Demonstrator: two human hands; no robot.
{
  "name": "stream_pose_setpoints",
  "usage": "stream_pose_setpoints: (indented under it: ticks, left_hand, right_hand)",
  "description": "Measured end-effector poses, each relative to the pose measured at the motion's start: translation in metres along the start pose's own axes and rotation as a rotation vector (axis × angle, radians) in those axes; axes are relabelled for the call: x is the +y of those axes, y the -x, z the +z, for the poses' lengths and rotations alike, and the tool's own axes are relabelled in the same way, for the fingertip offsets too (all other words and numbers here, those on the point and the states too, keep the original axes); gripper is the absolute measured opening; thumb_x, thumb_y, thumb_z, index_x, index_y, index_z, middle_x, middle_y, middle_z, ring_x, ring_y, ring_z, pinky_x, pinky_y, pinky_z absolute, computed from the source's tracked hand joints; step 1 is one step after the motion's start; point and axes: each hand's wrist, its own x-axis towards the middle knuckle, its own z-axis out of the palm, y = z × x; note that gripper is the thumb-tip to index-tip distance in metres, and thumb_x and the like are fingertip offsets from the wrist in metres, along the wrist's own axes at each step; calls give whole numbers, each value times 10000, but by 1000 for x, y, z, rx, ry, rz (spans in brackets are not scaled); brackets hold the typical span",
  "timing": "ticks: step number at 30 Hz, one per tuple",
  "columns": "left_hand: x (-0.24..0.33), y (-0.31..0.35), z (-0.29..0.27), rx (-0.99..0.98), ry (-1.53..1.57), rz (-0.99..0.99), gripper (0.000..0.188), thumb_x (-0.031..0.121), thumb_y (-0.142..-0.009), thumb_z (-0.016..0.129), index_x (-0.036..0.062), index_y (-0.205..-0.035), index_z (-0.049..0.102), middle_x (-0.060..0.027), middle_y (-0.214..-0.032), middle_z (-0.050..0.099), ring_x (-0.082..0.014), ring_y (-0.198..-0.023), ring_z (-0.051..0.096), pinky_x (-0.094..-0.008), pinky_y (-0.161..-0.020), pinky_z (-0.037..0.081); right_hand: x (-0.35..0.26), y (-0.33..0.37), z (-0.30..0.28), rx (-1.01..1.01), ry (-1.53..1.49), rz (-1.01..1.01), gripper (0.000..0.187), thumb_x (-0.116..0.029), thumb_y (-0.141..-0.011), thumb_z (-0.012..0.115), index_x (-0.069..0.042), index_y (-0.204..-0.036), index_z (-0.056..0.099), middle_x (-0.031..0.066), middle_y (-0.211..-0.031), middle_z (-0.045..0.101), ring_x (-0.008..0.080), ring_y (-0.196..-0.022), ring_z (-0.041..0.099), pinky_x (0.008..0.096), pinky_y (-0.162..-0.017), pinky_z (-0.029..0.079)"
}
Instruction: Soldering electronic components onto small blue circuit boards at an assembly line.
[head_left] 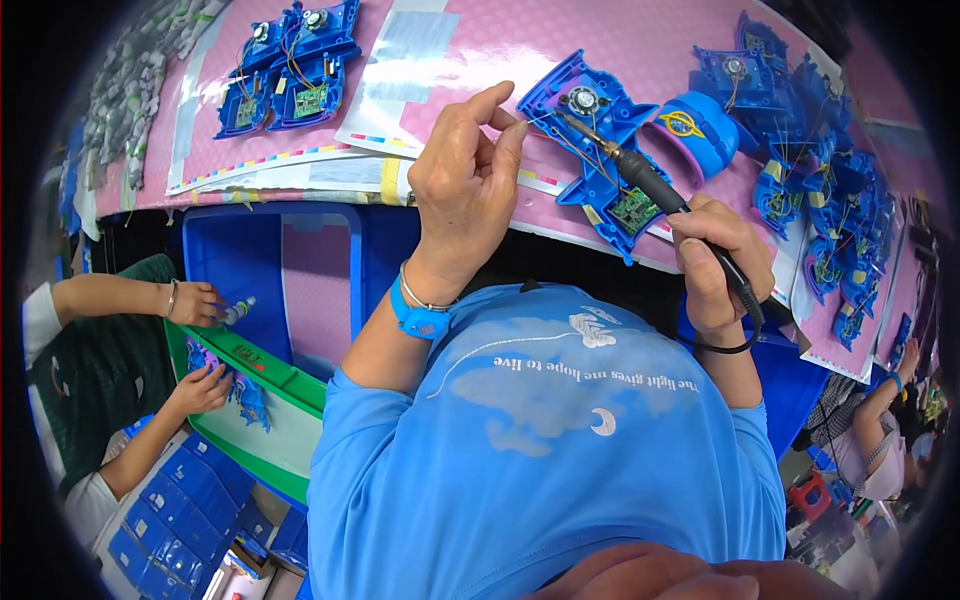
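Observation:
My right hand (722, 262) grips a black soldering iron (650, 180), its cord curving below the wrist. The iron's tip reaches a round silver speaker (583, 100) inside an open blue plastic housing (600, 150). Also in this housing are a green circuit board (634, 210) and thin wires. On the left side of the housing, my left hand (468, 185) is raised with curled fingers. A thin strand that looks like solder wire (540, 117) runs from its thumb toward the iron's tip. Right of the housing sits a blue curved part (697, 135) with a yellow emblem.
More wired blue housings (290, 70) lie at the far left. Others crowd in a pile (830, 190) on the right. Pink and white sheets (420, 60) cover the table. A blue bin (235, 280) stands left of me, where a co-worker's hands (200, 388) handle blue parts.

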Motion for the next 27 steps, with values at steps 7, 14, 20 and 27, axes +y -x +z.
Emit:
stream_pose_setpoints:
  ticks: [7, 14, 20, 27]
  left_hand:
    - [0, 1, 1, -7, -4, -10, 364, -14, -891, 753, 29, -1244, 674, -29, -896, 703, -17, -552, 511, -191, -471, 382]
    - [-1, 1, 0, -13, -13, 2, 355, -12, -886, 757, 29, -1229, 679, -35, -890, 702, -20, -555, 514, -194, -477, 395]
    - [2, -2, 1, -68, -24, 4, 383, -76, -860, 727, 4, -1225, 641, -90, -928, 666, -84, -565, 576, -236, -516, 482]
    - [-1, -4, 3, -80, 28, 5, 424, -93, -820, 733, 19, -1222, 653, -76, -919, 659, -76, -540, 530, -242, -489, 439]
  right_hand:
    - [3, 0, 1, 0, -8, -42, 189, -66, -837, 660, 76, -959, 684, 151, -693, 625, 232, -574, 578, 329, -528, 417]
    - [3, 3, 2, -2, -22, -43, 185, -69, -850, 660, 79, -959, 678, 153, -693, 622, 230, -574, 574, 330, -532, 419]
    - [3, 2, 0, 6, -16, -45, 186, -65, -848, 660, 83, -961, 678, 156, -694, 623, 232, -577, 578, 331, -537, 427]
    - [1, -1, 1, -17, 20, -71, 187, -58, -832, 662, 79, -956, 684, 153, -682, 618, 236, -571, 578, 332, -531, 423]
